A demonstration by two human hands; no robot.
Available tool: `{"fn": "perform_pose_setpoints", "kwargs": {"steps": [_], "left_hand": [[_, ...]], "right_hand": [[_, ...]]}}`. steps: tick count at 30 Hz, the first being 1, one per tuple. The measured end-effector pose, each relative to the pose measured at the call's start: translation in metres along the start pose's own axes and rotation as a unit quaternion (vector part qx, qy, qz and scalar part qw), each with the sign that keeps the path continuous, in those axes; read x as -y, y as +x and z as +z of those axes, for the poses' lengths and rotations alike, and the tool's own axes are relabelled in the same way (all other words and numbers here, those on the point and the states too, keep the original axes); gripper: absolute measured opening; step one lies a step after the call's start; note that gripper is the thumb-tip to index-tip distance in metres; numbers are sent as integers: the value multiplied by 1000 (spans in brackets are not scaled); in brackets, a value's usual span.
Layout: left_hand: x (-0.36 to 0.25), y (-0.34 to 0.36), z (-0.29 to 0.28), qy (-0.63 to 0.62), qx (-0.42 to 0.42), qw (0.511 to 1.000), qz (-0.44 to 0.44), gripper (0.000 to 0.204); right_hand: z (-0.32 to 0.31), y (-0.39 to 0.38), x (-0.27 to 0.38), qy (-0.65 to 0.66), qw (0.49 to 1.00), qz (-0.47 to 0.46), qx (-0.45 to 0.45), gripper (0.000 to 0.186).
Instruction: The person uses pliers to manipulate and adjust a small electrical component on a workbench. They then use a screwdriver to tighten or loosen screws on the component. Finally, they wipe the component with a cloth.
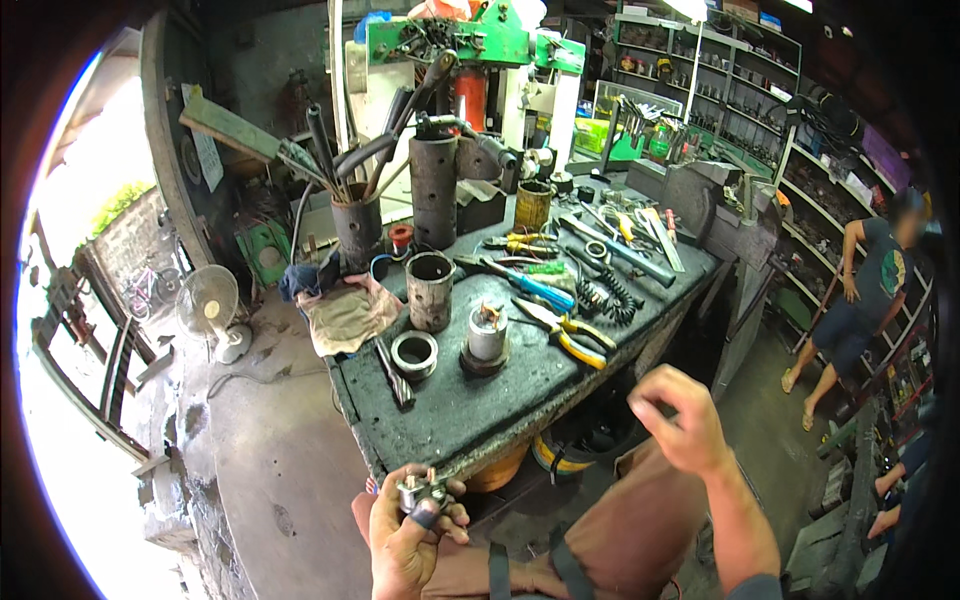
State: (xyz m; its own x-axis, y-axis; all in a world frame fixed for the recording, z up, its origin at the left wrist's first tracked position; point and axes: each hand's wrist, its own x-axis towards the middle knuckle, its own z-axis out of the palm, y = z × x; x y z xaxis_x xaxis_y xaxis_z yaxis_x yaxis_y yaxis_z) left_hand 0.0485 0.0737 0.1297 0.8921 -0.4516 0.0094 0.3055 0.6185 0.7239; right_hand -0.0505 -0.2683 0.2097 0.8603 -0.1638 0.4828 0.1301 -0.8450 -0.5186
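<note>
The left hand [405,535] is gripping a small silvery metal fitting [418,490] between thumb and fingers, holding it low, just in front of the near edge of the desk [470,415], probably so it can be looked at from above. The right hand [680,415] is hovering empty to the right of the desk corner, fingers loosely curled with thumb and forefinger nearly meeting; it is touching nothing. On the dark, grimy desk nearest the hands, a short metal cylinder on a round base [486,340] is standing upright beside a flat steel ring [414,352], and a taller rusty sleeve [430,290] is standing just behind them. Yellow-handled pliers [570,335] and a blue-handled screwdriver [535,288] are lying to the right among scattered tools and a coiled black cable [610,295], seemingly left within easy reach. A crumpled beige rag [345,315] is hanging over the left edge. Farther back, a perforated tube [433,190] and a canister stuffed with long tools [357,225] are keeping things upright. A green press [470,40] is rising behind. On the left wall, a pale rectangular paper notice [207,150] is hanging, too blurred to make out. Another person [865,295] is standing by the shelving [740,110] at the right.
</note>
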Motion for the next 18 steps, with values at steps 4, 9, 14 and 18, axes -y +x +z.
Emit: {"fn": "perform_pose_setpoints", "kwargs": {"steps": [4,9,14,18], "left_hand": [[5,-2,-3,84,-31,996,28,59],[6,-8,1,107,18,994,-32,62],[8,-2,8,125,2,992,-34,68],[16,12,13,138,8,990,-33,66]], "right_hand": [[10,76,-7,-167,975,-57,134,22],[29,113,-25,-324,909,21,261,48],[45,140,-52,-300,902,31,310,57],[53,140,-69,-230,934,-1,275,51]]}}
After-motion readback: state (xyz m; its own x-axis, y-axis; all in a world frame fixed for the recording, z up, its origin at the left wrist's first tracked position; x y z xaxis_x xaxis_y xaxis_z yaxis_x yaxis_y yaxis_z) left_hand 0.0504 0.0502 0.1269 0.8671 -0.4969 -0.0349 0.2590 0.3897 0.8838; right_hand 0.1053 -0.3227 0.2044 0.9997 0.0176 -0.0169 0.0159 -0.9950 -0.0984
